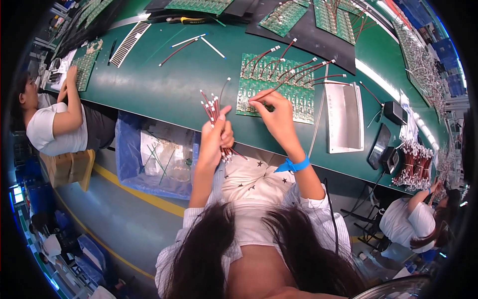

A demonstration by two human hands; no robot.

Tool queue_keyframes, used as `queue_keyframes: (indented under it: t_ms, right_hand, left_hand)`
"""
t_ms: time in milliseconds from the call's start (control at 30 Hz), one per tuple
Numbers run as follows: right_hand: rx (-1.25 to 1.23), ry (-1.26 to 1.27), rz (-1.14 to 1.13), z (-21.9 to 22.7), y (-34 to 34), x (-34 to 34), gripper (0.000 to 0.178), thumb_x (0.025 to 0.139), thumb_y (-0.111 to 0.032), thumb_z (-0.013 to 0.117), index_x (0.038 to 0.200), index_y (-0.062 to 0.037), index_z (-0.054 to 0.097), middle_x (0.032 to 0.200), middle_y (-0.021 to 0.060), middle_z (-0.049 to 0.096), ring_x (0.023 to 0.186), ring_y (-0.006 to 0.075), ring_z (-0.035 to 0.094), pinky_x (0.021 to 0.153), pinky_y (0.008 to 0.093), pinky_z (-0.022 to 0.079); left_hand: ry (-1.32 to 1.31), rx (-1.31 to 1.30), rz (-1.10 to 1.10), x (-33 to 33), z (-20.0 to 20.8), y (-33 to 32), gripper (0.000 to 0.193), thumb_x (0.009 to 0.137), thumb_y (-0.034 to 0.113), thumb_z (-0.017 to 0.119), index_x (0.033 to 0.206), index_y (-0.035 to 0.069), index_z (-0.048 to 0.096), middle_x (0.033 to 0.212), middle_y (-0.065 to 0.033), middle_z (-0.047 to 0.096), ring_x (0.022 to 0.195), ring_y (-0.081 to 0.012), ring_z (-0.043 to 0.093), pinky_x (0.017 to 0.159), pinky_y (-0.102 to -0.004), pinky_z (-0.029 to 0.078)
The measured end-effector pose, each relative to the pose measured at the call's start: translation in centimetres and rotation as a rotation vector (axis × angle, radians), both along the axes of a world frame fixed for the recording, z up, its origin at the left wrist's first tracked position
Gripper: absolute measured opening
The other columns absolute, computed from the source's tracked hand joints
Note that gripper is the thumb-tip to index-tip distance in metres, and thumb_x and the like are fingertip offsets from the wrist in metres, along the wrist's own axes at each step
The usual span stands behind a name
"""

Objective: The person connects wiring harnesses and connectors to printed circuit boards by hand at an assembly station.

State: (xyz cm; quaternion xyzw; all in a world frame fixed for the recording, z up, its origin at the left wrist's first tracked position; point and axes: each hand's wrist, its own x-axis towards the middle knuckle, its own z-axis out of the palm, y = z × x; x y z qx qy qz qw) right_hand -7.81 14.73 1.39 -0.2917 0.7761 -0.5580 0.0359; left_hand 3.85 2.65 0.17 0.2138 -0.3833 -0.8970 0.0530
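A green circuit board panel (303, 110) lies on the table in front of me, with several red-and-black wires with white end plugs rising from its upper part. My right hand (277, 118), a blue strap round its wrist, is over the panel's lower part. Its thumb and finger pinch the end of one wire (273, 89) close to the board; whether that end touches the board cannot be told. In my left hand (218, 138), left of the panel and near the table edge, is a bundle of similar wires (212, 110), their white plugs showing above and below the fist.
A silvery metal housing (344, 124) stands right of the panel, near a dark phone-like device (379, 145) and a thick wire bundle (414, 164). Loose wires (177, 52) and yellow-handled pliers (186, 20) lie farther back. A blue-lined bin (130, 162) is below; people work on both sides.
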Motion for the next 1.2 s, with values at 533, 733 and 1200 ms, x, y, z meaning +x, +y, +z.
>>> queue_keyframes:
  t_ms: [533,733,1200]
  right_hand:
    - [0.186,0.219,0.124,-1.0,-0.1,-0.8,0.006,0.07,-0.012,0.061,0.07,-0.0065,0.062,0.075,0.0002,0.059,0.074,0.0184,0.049,0.071,0.0298,0.032]
    - [0.212,0.293,0.145,-0.8,-0.1,-0.7,0.006,0.069,-0.012,0.062,0.069,-0.0062,0.061,0.074,-0.0001,0.058,0.073,0.0175,0.05,0.072,0.0304,0.032]
    - [0.206,0.551,0.046,-1.5,-0.6,0.7,0.009,0.063,-0.004,0.063,0.071,-0.0045,0.059,0.076,0.0022,0.058,0.076,0.0179,0.053,0.07,0.0311,0.036]
  left_hand:
    - [0.015,0.056,-0.067,-0.6,-0.4,1.4,0.043,0.091,0.02,0.037,0.124,-0.005,0.028,0.051,0.0017,0.032,0.039,-0.0041,0.025,0.037,-0.0188,0.023]
    - [0.021,0.071,-0.067,-0.7,-0.2,1.5,0.043,0.091,0.02,0.037,0.125,-0.005,0.027,0.052,0.0014,0.032,0.039,-0.0044,0.025,0.036,-0.0189,0.022]
    - [0.013,0.047,-0.062,-0.6,0.2,1.6,0.039,0.091,0.019,0.037,0.122,-0.003,0.032,0.052,0.0017,0.033,0.039,-0.004,0.025,0.036,-0.0187,0.021]
